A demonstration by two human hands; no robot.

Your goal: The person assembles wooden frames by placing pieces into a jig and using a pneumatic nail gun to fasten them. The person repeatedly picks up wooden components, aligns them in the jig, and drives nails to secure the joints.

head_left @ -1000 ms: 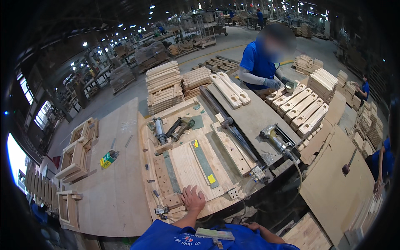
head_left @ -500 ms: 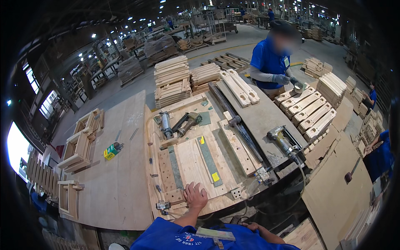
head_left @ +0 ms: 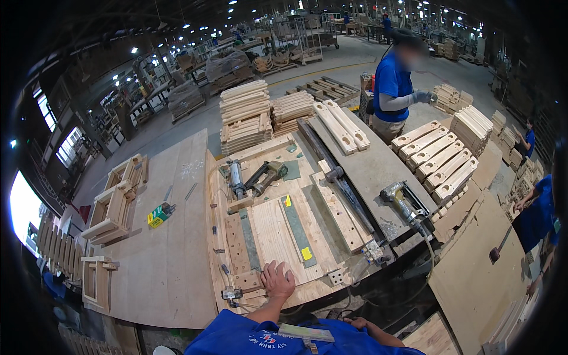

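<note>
My left hand point(head_left: 278, 280) lies flat with spread fingers on the near end of a pale wooden panel point(head_left: 267, 222) set in a wooden jig. A green strip point(head_left: 297, 232) with yellow labels runs along the panel. Close to my body, by the bench's near edge, is my right hand point(head_left: 358, 323); its fingers are mostly hidden, so what they hold cannot be made out. Beyond the panel a pneumatic nail gun point(head_left: 267, 176) lies on its side, beside a grey metal cylinder point(head_left: 236, 178). A small metal clamp fitting point(head_left: 231, 293) sits left of my left hand.
Left, a wide board point(head_left: 177, 248) bears a small green-yellow box point(head_left: 158, 216) and assembled wooden frames point(head_left: 112, 204). Right, another nail gun point(head_left: 404, 202) with a hose lies by a row of slotted wooden pieces point(head_left: 435, 157). A co-worker point(head_left: 391, 89) stands behind; stacked slats point(head_left: 244, 115) rise at the back.
The co-worker across the bench has straightened and turned right, hands drawn away from the slotted pieces. Another person at the right edge shows more. My hands stay put.
</note>
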